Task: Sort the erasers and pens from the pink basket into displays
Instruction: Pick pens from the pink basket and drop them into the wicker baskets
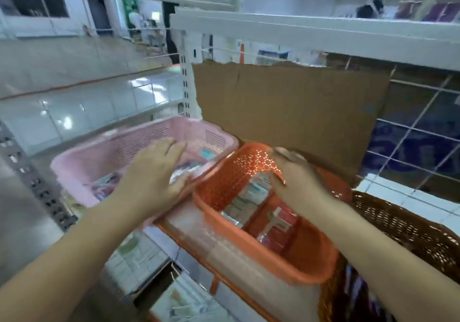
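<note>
Left hand (pixel 151 172), fingers straight and spread, poised over the pink basket (pixel 82 167) of blurred packets on the shelf, while the right hand (pixel 296 174) grips the far rim of the adjoining orange basket (pixel 311 259), which holds small boxes, before a cardboard sheet (pixel 286 102).

Pink basket (pixel 107 154): slotted plastic, upright, a few small blurred packets (pixel 105 183) on its bottom. Orange basket (pixel 306 264): perforated plastic, just right of it, rims touching, far end tilted up, holds white-green packs (pixel 251 194) and red packs (pixel 278 224).
</note>
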